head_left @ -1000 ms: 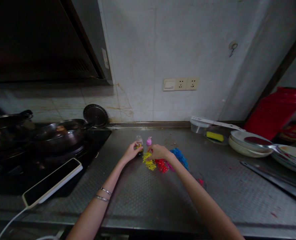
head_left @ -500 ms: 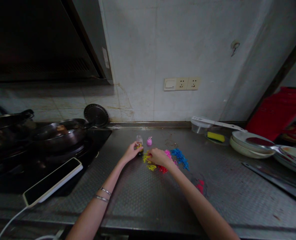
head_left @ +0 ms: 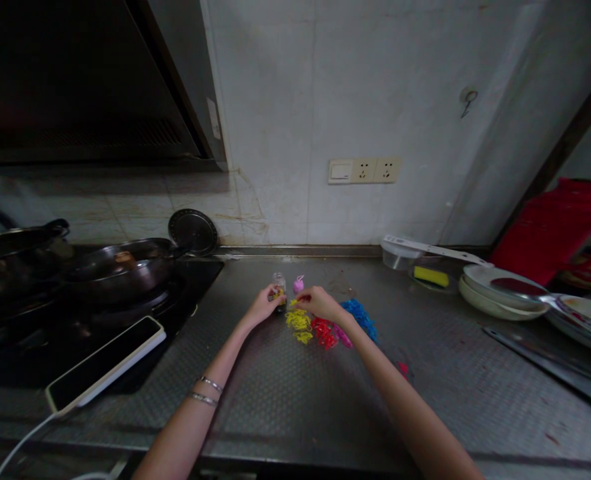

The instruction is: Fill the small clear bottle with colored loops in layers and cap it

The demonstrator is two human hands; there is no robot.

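Observation:
My left hand (head_left: 265, 305) is closed round a small clear glass jar (head_left: 278, 281), which stands upright with yellow and dark bits inside. My right hand (head_left: 320, 301) pinches a few yellow rubber bands between thumb and fingertips, just right of the jar. Below those fingers lies a pile of yellow rubber bands (head_left: 299, 323). Beside it sit a red pile (head_left: 324, 333), a pink pile (head_left: 344, 336) partly behind my right wrist, and a blue pile (head_left: 360, 317). A small pink object with a loop (head_left: 298, 285) stands behind my right hand.
A phone-like device (head_left: 106, 363) with a white cable lies at left by the stove, where a pan (head_left: 120, 270) stands. On the right are a yellow sponge (head_left: 431, 276), stacked bowls (head_left: 495, 301), a long metal utensil (head_left: 550, 367) and a red thermos (head_left: 555, 227).
My right hand has risen from the yellow pile and now pinches yellow bands nearer the jar. More of the yellow and red piles shows. My left hand stays on the jar.

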